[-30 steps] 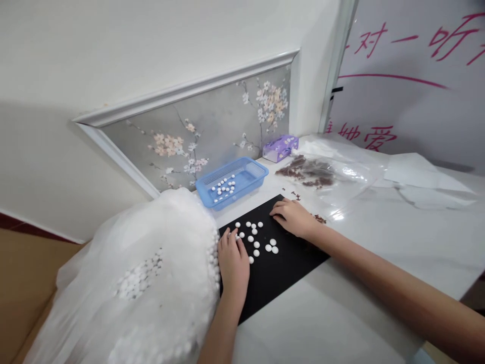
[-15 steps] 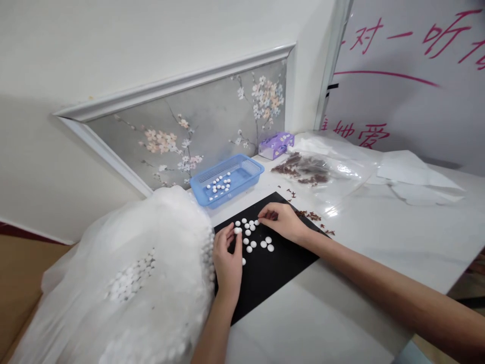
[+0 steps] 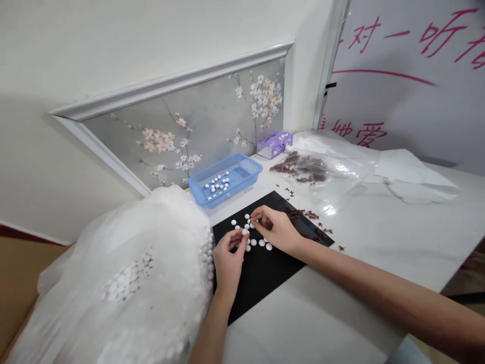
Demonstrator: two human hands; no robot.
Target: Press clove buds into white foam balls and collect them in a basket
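Several small white round pieces [image 3: 253, 242] lie on a black mat [image 3: 257, 283] on the white table. Over the mat's left part, my left hand [image 3: 229, 258] pinches one white piece [image 3: 245, 232] between thumb and fingertips. My right hand [image 3: 276, 227] is just to its right, fingertips pressed together beside the loose pieces; whatever is between them is too small to make out. Small reddish-brown star-shaped bits [image 3: 308, 214] are scattered at the mat's right edge, partly behind my right hand.
A blue basket [image 3: 242, 186] holding several white pieces stands behind the mat. A large bag of white pieces [image 3: 151, 288] fills the left side. Behind at right are a purple tissue pack [image 3: 275, 145] and a clear bag of brown bits [image 3: 314, 172].
My left hand has moved slightly right with the white piece between its fingertips. The fingertips of my right hand have moved left, closer to my left hand.
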